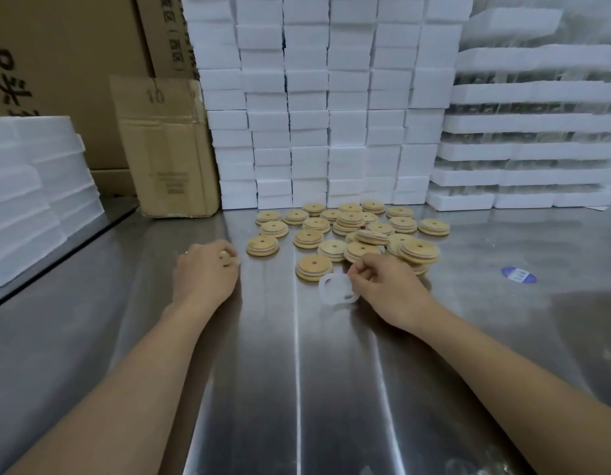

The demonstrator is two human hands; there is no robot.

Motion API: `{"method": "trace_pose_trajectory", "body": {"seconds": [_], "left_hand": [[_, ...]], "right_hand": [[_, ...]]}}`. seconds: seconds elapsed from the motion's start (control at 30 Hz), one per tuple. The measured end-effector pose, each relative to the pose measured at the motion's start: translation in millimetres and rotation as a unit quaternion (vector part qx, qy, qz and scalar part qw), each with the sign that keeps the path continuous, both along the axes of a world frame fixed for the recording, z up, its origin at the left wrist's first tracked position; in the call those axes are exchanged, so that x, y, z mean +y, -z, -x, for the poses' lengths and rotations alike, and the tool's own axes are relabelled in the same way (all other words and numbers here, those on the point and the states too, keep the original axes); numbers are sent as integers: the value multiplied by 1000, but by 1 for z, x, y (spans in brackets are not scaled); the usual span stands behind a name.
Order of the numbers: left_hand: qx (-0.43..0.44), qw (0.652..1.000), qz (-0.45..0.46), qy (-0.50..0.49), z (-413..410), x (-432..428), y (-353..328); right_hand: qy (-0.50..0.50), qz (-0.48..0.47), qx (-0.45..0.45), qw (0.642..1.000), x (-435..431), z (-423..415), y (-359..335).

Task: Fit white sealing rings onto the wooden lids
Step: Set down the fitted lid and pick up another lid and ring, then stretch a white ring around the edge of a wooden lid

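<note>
Pinching a white sealing ring (324, 286) in your right hand (388, 286) beside wooden lids (348, 231) heaped toward the table's (297, 389) far edge; left hand (204, 269) fingers curled, contents unclear; wide steel stretches toward the near edge.

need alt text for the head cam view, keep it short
A person's right hand pinches a white sealing ring on a steel table, just in front of a scattered pile of wooden lids. The left hand rests curled to the left; white foam boxes are stacked behind.
</note>
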State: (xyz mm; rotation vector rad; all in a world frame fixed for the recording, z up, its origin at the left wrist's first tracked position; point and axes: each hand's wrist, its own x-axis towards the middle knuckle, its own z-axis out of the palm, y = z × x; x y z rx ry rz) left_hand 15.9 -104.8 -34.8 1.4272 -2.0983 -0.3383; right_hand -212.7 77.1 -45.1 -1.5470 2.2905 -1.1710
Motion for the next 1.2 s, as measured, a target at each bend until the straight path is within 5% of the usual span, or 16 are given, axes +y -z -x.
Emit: {"method": "trace_pose_trajectory", "body": {"seconds": [0.13,0.2,0.3,0.4,0.57,0.77,1.03,1.1,1.2], "left_hand": [[259,956,-139,21,15,14,-14],[392,891,-223,51,26,23,-21],[539,743,-382,109,39,40,-27],[559,683,-454,119,46,55,-24],[557,683,-454,134,51,60,-20],[521,699,-458,174,53,66,-15],[510,658,-508,220,64,79,-11],[492,674,-483,265,64,84,-10],[460,742,-393,288,66,90,-6]], "right_hand": [[-43,4,-39,998,3,2,-1],[-54,2,-42,998,5,3,-4],[-72,13,-46,996,9,-1,-10],[-70,54,-34,996,11,-4,-12],[-16,158,-112,981,12,-7,-17],[-84,240,-177,951,18,-20,-22],[-110,280,-184,936,13,-26,-18],[-88,263,-177,944,11,-22,-15],[-76,241,-175,952,9,-17,-10]]}}
